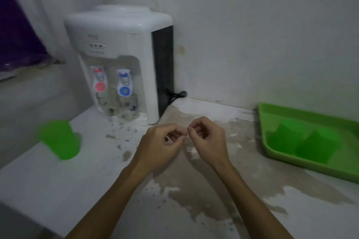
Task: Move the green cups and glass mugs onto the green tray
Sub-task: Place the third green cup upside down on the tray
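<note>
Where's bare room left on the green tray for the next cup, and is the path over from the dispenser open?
The green tray is bare along its far and left part; two green cups crowd its near right. The counter between the water dispenser and tray is clear apart from both hands. Glass mugs crowd the space under the taps.

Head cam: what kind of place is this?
Likely a home or office drinks corner: a water dispenser with hot and cold taps on a worn white counter, glass mugs under the taps, and a green tray holding cups.
</note>
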`<state>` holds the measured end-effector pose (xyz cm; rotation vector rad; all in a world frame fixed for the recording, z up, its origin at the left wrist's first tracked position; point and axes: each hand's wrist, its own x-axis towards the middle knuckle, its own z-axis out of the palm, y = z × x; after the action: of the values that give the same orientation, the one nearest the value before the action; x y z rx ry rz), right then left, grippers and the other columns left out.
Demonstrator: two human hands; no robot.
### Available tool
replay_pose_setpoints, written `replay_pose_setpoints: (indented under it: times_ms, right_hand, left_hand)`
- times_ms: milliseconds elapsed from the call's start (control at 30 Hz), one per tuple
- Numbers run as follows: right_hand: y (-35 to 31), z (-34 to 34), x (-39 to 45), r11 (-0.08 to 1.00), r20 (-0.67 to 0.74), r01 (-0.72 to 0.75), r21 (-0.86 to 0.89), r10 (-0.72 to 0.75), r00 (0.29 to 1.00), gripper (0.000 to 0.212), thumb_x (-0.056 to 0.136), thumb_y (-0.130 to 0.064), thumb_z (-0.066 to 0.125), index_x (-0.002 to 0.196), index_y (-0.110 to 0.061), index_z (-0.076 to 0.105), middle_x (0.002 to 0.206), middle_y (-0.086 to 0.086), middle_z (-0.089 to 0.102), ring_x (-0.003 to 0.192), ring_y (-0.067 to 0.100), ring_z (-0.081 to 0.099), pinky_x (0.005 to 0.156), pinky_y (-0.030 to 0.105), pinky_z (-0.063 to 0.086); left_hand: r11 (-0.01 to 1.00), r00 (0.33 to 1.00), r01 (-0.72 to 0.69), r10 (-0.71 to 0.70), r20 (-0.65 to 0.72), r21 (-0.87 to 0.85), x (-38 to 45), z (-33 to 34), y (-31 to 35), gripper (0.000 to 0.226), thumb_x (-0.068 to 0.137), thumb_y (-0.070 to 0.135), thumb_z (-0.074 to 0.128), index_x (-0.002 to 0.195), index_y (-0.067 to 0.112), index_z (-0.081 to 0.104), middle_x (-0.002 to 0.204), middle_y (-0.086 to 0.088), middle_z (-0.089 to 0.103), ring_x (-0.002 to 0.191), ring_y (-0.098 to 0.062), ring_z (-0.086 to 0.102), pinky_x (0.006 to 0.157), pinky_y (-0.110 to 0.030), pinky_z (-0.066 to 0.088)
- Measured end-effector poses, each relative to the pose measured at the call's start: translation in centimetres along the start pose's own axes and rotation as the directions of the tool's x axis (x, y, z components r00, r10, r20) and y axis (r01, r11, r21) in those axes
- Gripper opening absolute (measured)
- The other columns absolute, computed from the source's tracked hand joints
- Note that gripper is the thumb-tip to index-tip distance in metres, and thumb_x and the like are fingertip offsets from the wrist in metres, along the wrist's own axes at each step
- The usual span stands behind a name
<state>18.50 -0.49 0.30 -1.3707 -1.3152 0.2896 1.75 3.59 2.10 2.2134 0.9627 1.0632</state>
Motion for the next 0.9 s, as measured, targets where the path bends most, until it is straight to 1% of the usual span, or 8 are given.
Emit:
replay_pose_setpoints:
  times_ms: [100,200,333,433,500,600,733,900]
  right_hand:
    - [-0.8,3.0,-0.1,0.998,0.051,-0.017,0.067,0.014,0.999,0.01,0.084,-0.005,0.071,0.079,-0.014,0.071,0.07,0.001,0.069,0.063,0.011,0.062,0.059,0.024,0.052]
    - [-1.4,6.9,-0.1,0.992,0.147,-0.063,0.108,0.047,0.988,0.011,0.086,-0.008,0.071,0.078,-0.016,0.071,0.068,0.002,0.068,0.06,0.003,0.057,0.058,0.02,0.049]
    - [-2.2,12.3,0.0,0.984,0.254,-0.107,0.144,0.068,0.965,0.011,0.086,-0.008,0.071,0.078,-0.017,0.071,0.07,0.003,0.068,0.061,0.006,0.056,0.059,0.025,0.05]
    - [-2.5,15.6,0.0,0.976,0.318,-0.143,0.165,0.085,0.944,0.01,0.085,-0.008,0.071,0.079,-0.016,0.071,0.073,0.004,0.069,0.062,0.005,0.055,0.06,0.022,0.049]
    - [-2.9,17.4,-0.1,0.973,0.335,-0.163,0.163,0.1,0.937,0.009,0.085,-0.008,0.071,0.079,-0.014,0.072,0.073,0.004,0.069,0.062,0.003,0.054,0.061,0.019,0.048]
    - [-3.3,19.9,-0.1,0.972,0.337,-0.156,0.173,0.09,0.937,0.008,0.084,-0.005,0.072,0.08,-0.012,0.072,0.071,-0.001,0.068,0.061,0.003,0.055,0.062,0.016,0.048]
    - [-3.4,22.1,-0.5,0.971,0.344,-0.149,0.185,0.078,0.936,0.009,0.083,-0.003,0.071,0.08,-0.012,0.072,0.074,0.002,0.07,0.061,0.003,0.055,0.061,0.021,0.05]
    - [-2.9,23.0,-0.4,0.973,0.355,-0.139,0.184,0.066,0.933,0.01,0.084,-0.001,0.069,0.08,-0.01,0.072,0.073,0.006,0.068,0.058,0.002,0.052,0.057,0.017,0.047]
  left_hand:
    - [0.998,0.996,0.041,-0.037,-0.075,0.053,-1.5,-2.3,-1.6,0.009,0.086,0.024,0.074,0.089,0.031,0.077,0.084,0.017,0.076,0.079,-0.007,0.071,0.068,-0.034,0.059]
    - [0.977,0.976,0.099,-0.058,-0.211,0.189,-2.8,-5.3,-3.5,0.01,0.086,0.021,0.075,0.089,0.03,0.075,0.087,0.016,0.074,0.08,-0.006,0.068,0.069,-0.034,0.057]
    - [0.914,0.901,0.169,0.007,-0.433,0.368,-4.2,-9.5,-6.4,0.01,0.084,0.015,0.075,0.092,0.021,0.076,0.093,0.005,0.071,0.09,-0.018,0.067,0.08,-0.042,0.055]
    - [0.847,0.845,0.261,0.031,-0.533,0.463,-4.7,-12.3,-8.5,0.018,0.083,0.016,0.075,0.101,0.02,0.077,0.106,-0.001,0.069,0.103,-0.025,0.066,0.09,-0.041,0.049]
    - [0.793,0.841,0.317,0.018,-0.54,0.52,-4.8,-13.7,-9.7,0.032,0.083,0.018,0.076,0.115,0.018,0.075,0.121,-0.006,0.068,0.114,-0.028,0.064,0.098,-0.041,0.043]
    - [0.705,0.867,0.396,-0.077,-0.492,0.589,-4.3,-15.6,-11.8,0.052,0.086,0.024,0.076,0.135,0.014,0.065,0.143,-0.014,0.059,0.131,-0.035,0.056,0.109,-0.049,0.04]
    - [0.629,0.887,0.457,-0.272,-0.372,0.629,-4.0,-16.5,-14.0,0.065,0.096,0.034,0.064,0.154,0.014,0.044,0.165,-0.017,0.036,0.154,-0.035,0.031,0.122,-0.055,0.028]
    - [0.677,0.893,0.439,-0.259,-0.367,0.59,-4.2,-16.5,-14.5,0.055,0.1,0.031,0.061,0.152,0.014,0.05,0.163,-0.014,0.041,0.152,-0.034,0.036,0.111,-0.05,0.045]
